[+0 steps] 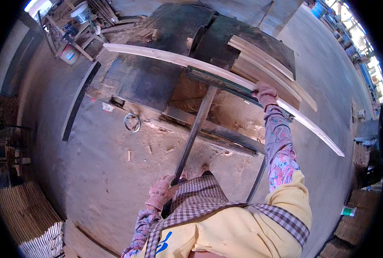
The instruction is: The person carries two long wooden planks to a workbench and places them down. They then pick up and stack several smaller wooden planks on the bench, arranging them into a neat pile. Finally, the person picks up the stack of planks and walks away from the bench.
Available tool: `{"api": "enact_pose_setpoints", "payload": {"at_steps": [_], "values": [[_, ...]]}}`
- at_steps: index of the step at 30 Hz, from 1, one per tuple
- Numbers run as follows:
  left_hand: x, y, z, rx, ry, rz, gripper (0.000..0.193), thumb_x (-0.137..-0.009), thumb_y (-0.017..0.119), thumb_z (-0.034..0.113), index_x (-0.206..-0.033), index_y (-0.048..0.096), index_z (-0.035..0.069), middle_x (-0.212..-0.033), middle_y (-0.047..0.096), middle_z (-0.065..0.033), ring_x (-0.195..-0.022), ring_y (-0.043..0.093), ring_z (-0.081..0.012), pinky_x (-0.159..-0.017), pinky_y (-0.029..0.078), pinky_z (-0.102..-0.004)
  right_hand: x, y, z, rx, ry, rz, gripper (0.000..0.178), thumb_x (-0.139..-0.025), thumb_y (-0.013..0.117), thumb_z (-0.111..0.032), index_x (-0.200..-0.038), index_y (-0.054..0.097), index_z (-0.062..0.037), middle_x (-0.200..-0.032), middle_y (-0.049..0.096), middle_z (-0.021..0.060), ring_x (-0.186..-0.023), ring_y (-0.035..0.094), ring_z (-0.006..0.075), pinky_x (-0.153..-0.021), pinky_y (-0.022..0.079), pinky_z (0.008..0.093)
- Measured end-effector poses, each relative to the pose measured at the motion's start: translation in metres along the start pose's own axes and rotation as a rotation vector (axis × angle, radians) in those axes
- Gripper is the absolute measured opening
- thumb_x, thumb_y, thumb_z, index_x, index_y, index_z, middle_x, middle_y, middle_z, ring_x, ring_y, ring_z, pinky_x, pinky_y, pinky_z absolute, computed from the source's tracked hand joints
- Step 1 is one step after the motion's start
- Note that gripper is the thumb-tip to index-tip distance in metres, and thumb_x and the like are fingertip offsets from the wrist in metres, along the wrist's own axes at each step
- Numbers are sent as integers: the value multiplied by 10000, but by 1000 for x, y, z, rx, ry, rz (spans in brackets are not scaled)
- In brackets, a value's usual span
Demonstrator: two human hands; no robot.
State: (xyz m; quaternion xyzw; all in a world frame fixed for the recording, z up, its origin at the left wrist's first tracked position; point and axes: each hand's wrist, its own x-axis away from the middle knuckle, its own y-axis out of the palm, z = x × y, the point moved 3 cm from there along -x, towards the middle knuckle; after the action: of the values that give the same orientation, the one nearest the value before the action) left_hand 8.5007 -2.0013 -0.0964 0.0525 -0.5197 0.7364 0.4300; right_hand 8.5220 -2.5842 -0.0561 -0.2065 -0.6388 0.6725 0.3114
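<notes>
My right hand (265, 93), in a pinkish knit glove, is closed on a long pale wooden board (165, 56). The board runs from the far left to the right, lying along a dark fence-like rail (221, 81) on a machine table (142, 84). Close to my body, my left hand (161, 191), gloved too, is closed at the near end of a dark bar (195, 124). That bar stretches from my waist to the rail. Its fingers are partly hidden by the bar and my checked apron.
More pale boards (264, 58) lie on the table's far right part. A handwheel (132, 122) sticks out at the near side. Sawdust and wood scraps (148, 149) litter the floor. Buckets (69, 54) stand far left; stacked slats (26, 206) lie near left.
</notes>
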Motion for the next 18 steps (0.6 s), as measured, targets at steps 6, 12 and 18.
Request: {"api": "enact_pose_setpoints", "payload": {"at_steps": [6,12,18], "values": [[21,31,-19,64,-1,89,509,-864,715,375,-1306,608,146,-1225,646,-137,-1086,641,-360,-908,522,-452,-11,12,16,5,1,15,459,-802,768,-457,-1142,664,-167,-1202,690,72,-1114,667,262,-886,553,381],[20,63,-30,263,-60,176,494,-877,709,347,-1316,604,149,-1238,650,-144,-1096,648,-343,-910,527,-424,0,-3,-16,11,-55,217,337,-795,765,-388,-1048,729,-168,-1095,729,97,-1009,698,301,-825,570,424],[-16,60,62,253,265,134,512,-867,709,317,-1306,581,88,-1168,672,-194,-1062,657,-367,-900,524,-419,-17,37,58,-49,-275,332,304,-802,716,-344,-997,673,-115,-979,704,126,-917,689,309,-765,568,428]]}}
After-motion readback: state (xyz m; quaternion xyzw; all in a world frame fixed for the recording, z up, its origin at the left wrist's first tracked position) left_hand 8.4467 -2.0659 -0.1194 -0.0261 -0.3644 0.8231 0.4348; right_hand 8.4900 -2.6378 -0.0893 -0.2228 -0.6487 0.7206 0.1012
